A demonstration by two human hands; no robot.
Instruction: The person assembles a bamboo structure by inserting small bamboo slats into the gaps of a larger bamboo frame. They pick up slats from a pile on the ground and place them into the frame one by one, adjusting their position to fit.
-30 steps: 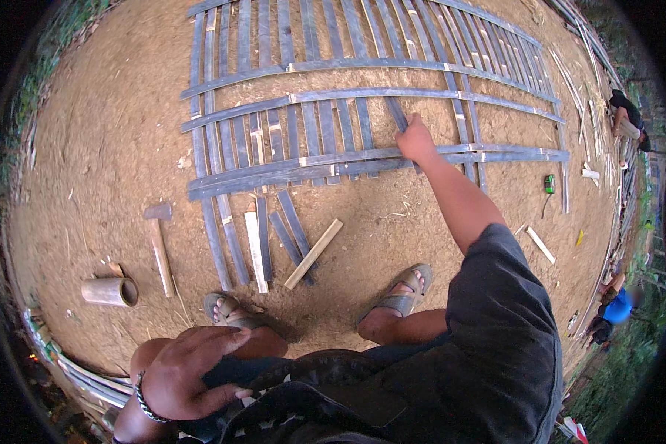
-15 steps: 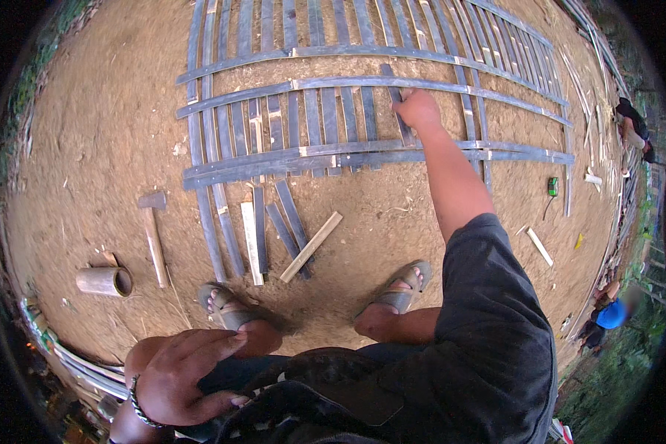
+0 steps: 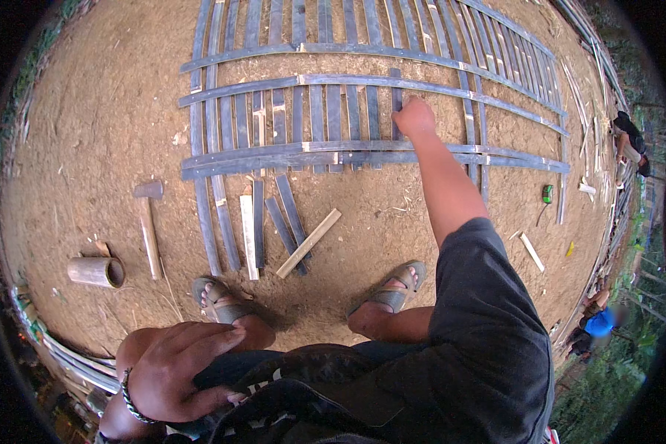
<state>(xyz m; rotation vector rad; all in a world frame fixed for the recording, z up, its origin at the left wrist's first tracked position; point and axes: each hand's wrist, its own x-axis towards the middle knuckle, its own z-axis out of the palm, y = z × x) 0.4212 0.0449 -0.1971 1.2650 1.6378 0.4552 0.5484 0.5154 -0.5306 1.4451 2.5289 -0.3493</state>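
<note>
One view only, from the head camera, looking down on bare brown earth.

Item: large flat lattice of grey split-bamboo slats (image 3: 333,155), lying on the ground ahead of the person. Long upright slats run away from the viewer; three curved cross bands lie over them. It fills the upper middle of the view.

Item: right hand (image 3: 414,117), arm stretched forward, fingers curled down onto the top end of one short grey vertical slat (image 3: 396,96), between the second and third cross bands. Grasp appears closed on the slat end, though the fingertips are hidden under the hand.

Item: left hand (image 3: 181,362), resting flat and relaxed on the person's left knee, holding nothing; dark beaded bracelet (image 3: 129,396) at the wrist.

Item: two feet in grey open sandals (image 3: 392,292), planted just short of the lattice's near edge.

Item: pale loose wooden stick (image 3: 308,243), lying aslant across the loose slat ends near the feet.

Item: wooden-handled hammer (image 3: 148,222), on the ground left of the lattice, head pointing away.

Item: short brown bamboo tube section (image 3: 95,271), lying on its side, just left of the hammer's handle end.

Item: small green object (image 3: 547,194), on the ground beside the lattice's right end; kind cannot be told.

Item: another person in a blue top (image 3: 599,322), at the far right rim, well apart.
</note>
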